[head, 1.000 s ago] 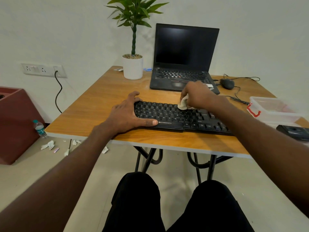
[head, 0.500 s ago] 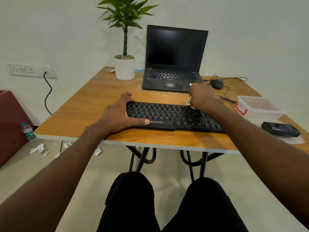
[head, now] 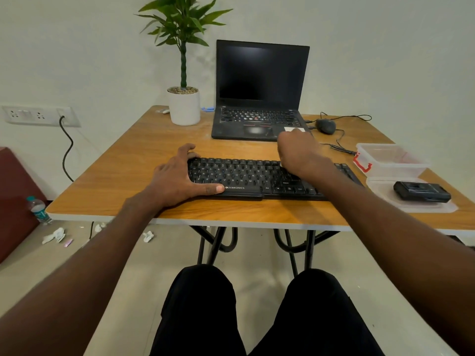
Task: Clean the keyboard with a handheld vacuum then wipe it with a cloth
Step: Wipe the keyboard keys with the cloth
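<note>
A black keyboard (head: 244, 176) lies across the near part of the wooden table (head: 144, 155). My left hand (head: 177, 178) grips its left end, thumb along the front edge and fingers over the back edge. My right hand (head: 300, 152) is curled over the keyboard's back edge, right of the middle. The white cloth it holds is almost wholly hidden under the fingers. A small black handheld vacuum (head: 421, 192) lies on a clear plastic lid (head: 447, 208) to the right of the keyboard.
Behind the keyboard stands an open laptop (head: 259, 80), with a potted plant (head: 184, 106) to its left and a wired mouse (head: 326, 125) to its right. A clear plastic box (head: 388, 158) with a red clasp sits at the right. Paper scraps and a bottle (head: 38, 209) lie on the floor at the left.
My right hand has slid with the cloth from the middle keys toward the keyboard's back right, and the cloth is now hidden. My left hand keeps its hold.
</note>
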The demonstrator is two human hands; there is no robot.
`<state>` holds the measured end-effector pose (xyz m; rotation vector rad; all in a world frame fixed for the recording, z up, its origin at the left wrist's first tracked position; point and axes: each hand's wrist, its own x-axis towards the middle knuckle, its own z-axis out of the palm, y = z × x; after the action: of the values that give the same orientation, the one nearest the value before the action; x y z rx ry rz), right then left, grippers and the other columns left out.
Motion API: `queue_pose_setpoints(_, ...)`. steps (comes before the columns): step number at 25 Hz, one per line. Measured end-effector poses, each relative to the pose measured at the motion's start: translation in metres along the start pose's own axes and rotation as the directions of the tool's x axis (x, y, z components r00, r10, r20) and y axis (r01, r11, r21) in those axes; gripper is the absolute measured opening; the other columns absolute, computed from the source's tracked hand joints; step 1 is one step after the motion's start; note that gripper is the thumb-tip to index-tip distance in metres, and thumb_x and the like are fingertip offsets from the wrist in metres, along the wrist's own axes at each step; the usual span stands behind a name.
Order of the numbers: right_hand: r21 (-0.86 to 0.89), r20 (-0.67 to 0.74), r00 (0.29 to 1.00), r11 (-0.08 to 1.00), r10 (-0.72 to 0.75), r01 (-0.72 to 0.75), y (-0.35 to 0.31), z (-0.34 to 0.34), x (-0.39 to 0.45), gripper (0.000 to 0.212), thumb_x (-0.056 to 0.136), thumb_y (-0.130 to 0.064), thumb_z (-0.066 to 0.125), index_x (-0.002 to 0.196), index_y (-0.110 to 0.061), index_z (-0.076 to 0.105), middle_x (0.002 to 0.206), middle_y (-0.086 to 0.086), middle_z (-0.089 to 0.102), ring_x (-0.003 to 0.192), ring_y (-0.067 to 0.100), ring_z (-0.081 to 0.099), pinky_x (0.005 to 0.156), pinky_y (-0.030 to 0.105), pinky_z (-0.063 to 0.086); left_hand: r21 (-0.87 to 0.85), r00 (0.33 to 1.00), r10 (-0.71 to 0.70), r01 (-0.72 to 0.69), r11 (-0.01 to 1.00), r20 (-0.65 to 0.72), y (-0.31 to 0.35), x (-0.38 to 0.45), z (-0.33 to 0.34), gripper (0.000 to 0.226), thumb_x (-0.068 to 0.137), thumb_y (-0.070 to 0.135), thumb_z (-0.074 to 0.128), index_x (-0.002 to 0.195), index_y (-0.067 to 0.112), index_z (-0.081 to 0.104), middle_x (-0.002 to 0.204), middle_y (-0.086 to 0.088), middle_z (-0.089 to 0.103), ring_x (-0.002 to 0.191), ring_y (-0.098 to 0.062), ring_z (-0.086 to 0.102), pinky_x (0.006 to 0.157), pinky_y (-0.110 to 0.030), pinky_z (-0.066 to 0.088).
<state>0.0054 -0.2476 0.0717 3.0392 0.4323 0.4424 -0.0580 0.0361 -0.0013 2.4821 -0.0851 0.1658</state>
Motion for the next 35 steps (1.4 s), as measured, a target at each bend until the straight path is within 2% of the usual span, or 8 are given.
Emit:
queue_pose_setpoints(6,0.130,-0.002,0.980,0.972,-0.198,0.196,-0.087,-0.003,0.026,0.014,0.088,-0.003,0.069,0.101,-0.010,0.067,0.095,0.007,0.061,0.089,0.028,0.062,0.080,0.043,0.058,-0.117,0.999,-0.003,0.007,0.993,0.035,0.002,-0.005,-0.004,0.155,0.042,0.097,0.077,0.164,0.035,0.005,0.165,0.002,0.040,0.150,-0.025,0.040,0.125,-0.055,0.033)
queue_pose_setpoints(13,0.196,0.018,0.970,0.952,-0.243,0.235,-0.135,0.000,0.054,0.011,0.084,-0.009,0.073,0.095,-0.010,0.074,0.096,0.010,0.068,0.091,0.029,0.066,0.080,0.042,0.059,-0.209,0.998,0.006,0.006,0.978,0.054,-0.002,-0.005,-0.007,0.156,0.054,0.063,0.097,0.165,0.042,-0.012,0.178,-0.008,0.001,0.162,-0.030,0.012,0.126,-0.048,0.023)
queue_pose_setpoints(18,0.479,0.033,0.965,0.852,-0.259,0.212,-0.159,0.006,0.070,0.020,0.070,-0.010,0.077,0.088,-0.018,0.081,0.083,0.002,0.074,0.082,0.018,0.069,0.072,0.032,0.060,-0.331,0.995,0.028,0.006,0.944,0.099,-0.013,-0.001,-0.016,0.162,0.051,0.048,0.104,0.163,0.046,-0.013,0.173,-0.006,0.016,0.161,-0.025,0.019,0.126,-0.040,0.026)
queue_pose_setpoints(22,0.760,0.021,0.973,0.636,-0.230,0.134,-0.173,0.013,0.071,0.021,0.070,-0.005,0.080,0.083,-0.022,0.082,0.078,-0.007,0.075,0.080,0.008,0.070,0.073,0.030,0.061,-0.400,0.998,0.050,-0.031,0.916,0.036,-0.021,0.004,-0.017,0.166,0.047,0.051,0.109,0.161,0.050,-0.012,0.168,0.002,0.027,0.154,-0.017,0.036,0.125,-0.048,0.038)
queue_pose_setpoints(26,0.582,-0.046,0.934,0.751,-0.353,0.313,-0.146,0.022,0.067,0.024,0.077,-0.007,0.081,0.093,-0.025,0.082,0.088,-0.007,0.077,0.083,0.008,0.071,0.079,0.030,0.059,-0.383,0.997,0.030,-0.001,0.924,0.070,-0.024,0.007,-0.014,0.168,0.046,0.058,0.106,0.160,0.053,-0.016,0.175,0.001,0.014,0.156,-0.020,0.030,0.127,-0.051,0.034)
queue_pose_setpoints(29,0.420,-0.091,0.971,0.876,-0.220,0.238,-0.124,0.023,0.070,0.017,0.084,-0.011,0.077,0.095,-0.023,0.080,0.094,-0.002,0.074,0.086,0.014,0.068,0.080,0.030,0.057,-0.370,0.996,0.032,0.002,0.929,0.086,-0.023,0.009,-0.016,0.165,0.047,0.056,0.105,0.161,0.053,-0.013,0.175,0.008,-0.002,0.154,-0.015,0.023,0.126,-0.047,0.032)
queue_pose_setpoints(32,0.594,-0.182,0.972,0.771,-0.150,0.230,-0.146,0.022,0.063,0.017,0.080,-0.012,0.081,0.094,-0.020,0.079,0.089,-0.004,0.074,0.081,0.008,0.066,0.075,0.024,0.054,-0.394,0.997,0.024,0.005,0.919,0.070,-0.023,0.008,-0.015,0.166,0.044,0.057,0.107,0.159,0.058,-0.013,0.177,0.002,0.000,0.160,-0.021,0.018,0.128,-0.048,0.027)
queue_pose_setpoints(35,0.650,-0.045,0.956,0.718,-0.291,0.249,-0.162,0.022,0.062,0.021,0.077,-0.010,0.082,0.096,-0.019,0.081,0.091,-0.003,0.076,0.086,0.010,0.067,0.081,0.032,0.058,-0.377,1.000,-0.009,0.017,0.926,0.023,-0.024,0.006,-0.014,0.169,0.040,0.062,0.107,0.158,0.058,-0.015,0.178,0.000,-0.002,0.162,-0.026,0.017,0.128,-0.055,0.030)
